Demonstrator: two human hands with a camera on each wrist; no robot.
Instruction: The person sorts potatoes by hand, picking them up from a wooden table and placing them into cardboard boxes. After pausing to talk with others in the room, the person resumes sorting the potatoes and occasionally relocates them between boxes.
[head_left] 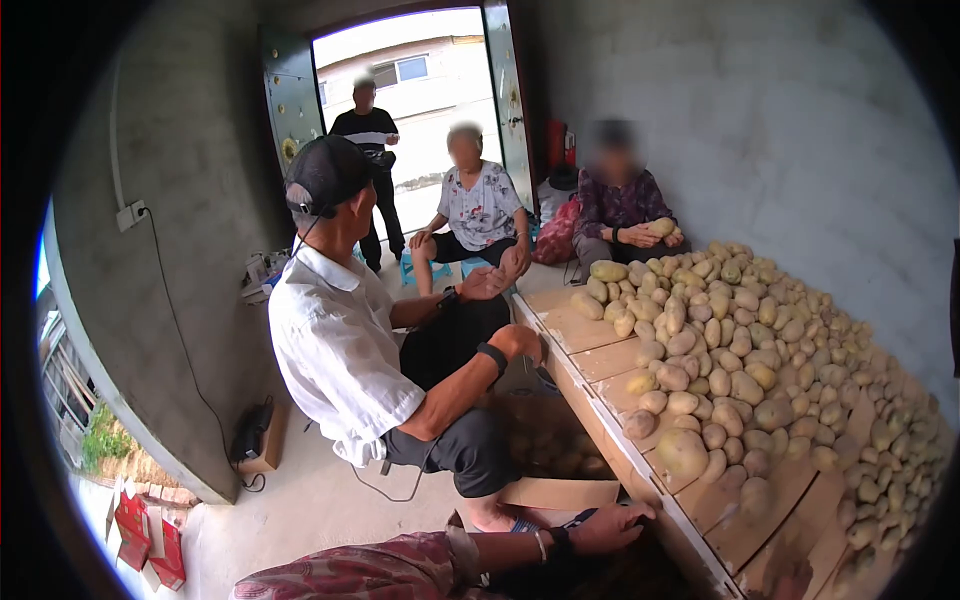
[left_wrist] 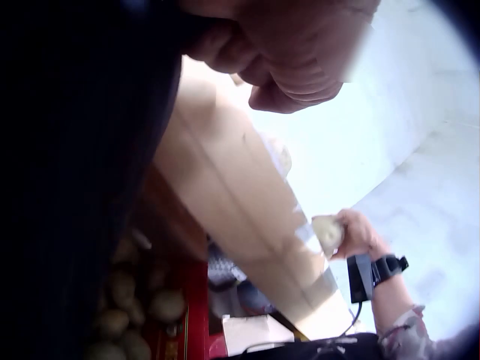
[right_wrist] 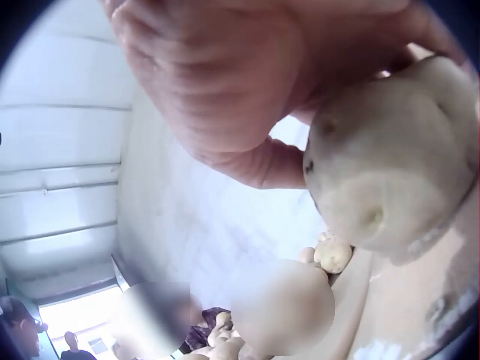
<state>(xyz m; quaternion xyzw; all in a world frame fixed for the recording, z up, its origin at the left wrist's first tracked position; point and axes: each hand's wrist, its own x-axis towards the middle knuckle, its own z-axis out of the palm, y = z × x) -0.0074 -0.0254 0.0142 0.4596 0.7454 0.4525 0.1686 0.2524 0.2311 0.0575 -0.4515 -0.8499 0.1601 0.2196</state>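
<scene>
My left hand (head_left: 612,527) is beside the edge of the tan table (head_left: 600,362), its fingers loosely bent with nothing seen in them. In the left wrist view that hand (left_wrist: 281,52) fills the top, fingers curled in. With my right hand (right_wrist: 217,82) I grip a large pale potato (right_wrist: 394,161), thumb against its side, low over the tabletop in the right wrist view. The same hand (left_wrist: 358,234) with its potato shows at right in the left wrist view. A big heap of potatoes (head_left: 720,340) covers much of the table, with several nearer ones lying on the bare boards.
Across from me sits a person in a white shirt (head_left: 335,310), hands near the table edge. Two seated people and one standing are by the open door (head_left: 505,110). Below the table edge, a box (head_left: 560,492) and a red-walled crate (left_wrist: 196,315) stand near potatoes.
</scene>
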